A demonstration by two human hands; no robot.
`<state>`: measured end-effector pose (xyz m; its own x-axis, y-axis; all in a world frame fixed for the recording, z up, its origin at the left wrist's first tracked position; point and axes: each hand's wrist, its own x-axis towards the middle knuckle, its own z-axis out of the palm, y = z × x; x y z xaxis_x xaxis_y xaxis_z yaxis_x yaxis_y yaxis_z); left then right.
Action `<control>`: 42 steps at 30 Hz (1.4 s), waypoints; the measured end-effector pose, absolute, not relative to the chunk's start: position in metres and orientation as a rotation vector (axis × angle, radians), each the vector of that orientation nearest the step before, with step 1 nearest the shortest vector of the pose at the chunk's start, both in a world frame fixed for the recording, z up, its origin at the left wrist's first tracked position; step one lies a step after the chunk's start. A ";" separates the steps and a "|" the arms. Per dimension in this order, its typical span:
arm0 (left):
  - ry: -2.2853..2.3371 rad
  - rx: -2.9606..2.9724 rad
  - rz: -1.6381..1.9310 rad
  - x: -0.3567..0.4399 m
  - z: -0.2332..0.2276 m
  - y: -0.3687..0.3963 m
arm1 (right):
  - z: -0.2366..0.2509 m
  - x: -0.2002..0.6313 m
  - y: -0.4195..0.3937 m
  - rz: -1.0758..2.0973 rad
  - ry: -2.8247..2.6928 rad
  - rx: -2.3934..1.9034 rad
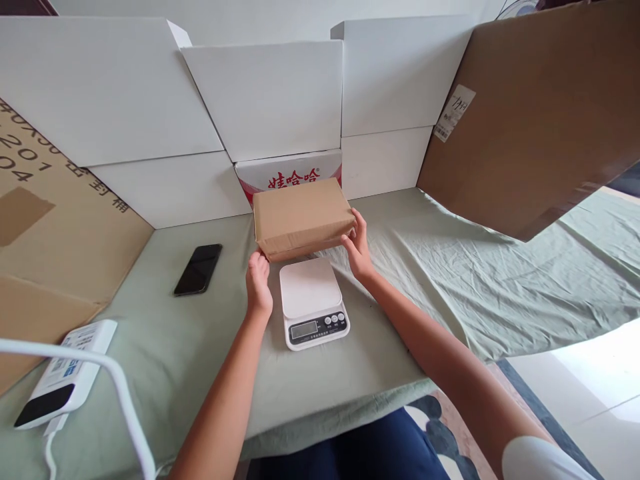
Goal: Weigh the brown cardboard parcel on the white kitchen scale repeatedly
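A closed brown cardboard box (301, 215) is held at the middle of the table, just beyond a small white kitchen scale (311, 300). My left hand (259, 283) grips the box's near left corner. My right hand (357, 245) grips its near right corner. The scale has a bare white platform, a small display and buttons on its front edge. The box's near edge hangs slightly above the scale's far edge.
A black phone (199, 268) lies left of the scale on the pale green cloth (425, 267). White cartons (265, 93) and brown cardboard sheets (540, 113) wall the table's back and sides. A white device (65, 370) with a cable sits at the near left.
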<state>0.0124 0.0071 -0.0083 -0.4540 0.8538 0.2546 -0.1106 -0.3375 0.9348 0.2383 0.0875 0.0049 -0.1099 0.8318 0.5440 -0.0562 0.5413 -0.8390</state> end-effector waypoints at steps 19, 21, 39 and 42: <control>1.260 1.018 1.790 0.019 -0.028 -0.116 | -0.018 0.278 -0.006 0.876 -1.657 -0.771; 1.271 1.016 1.791 0.019 -0.028 -0.117 | -0.018 0.278 -0.006 0.875 -1.657 -0.780; 1.294 0.998 1.785 0.021 -0.027 -0.122 | -0.020 0.279 -0.009 0.833 -1.670 -0.807; 1.297 1.005 1.791 0.022 -0.025 -0.122 | -0.020 0.279 -0.008 0.800 -1.684 -0.810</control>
<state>0.0215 -0.1219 -0.0251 -0.4556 0.8703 0.1870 -0.0939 -0.2559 0.9621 0.2794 -0.0080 -0.0202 -0.2163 0.8294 0.5150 0.1254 0.5467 -0.8279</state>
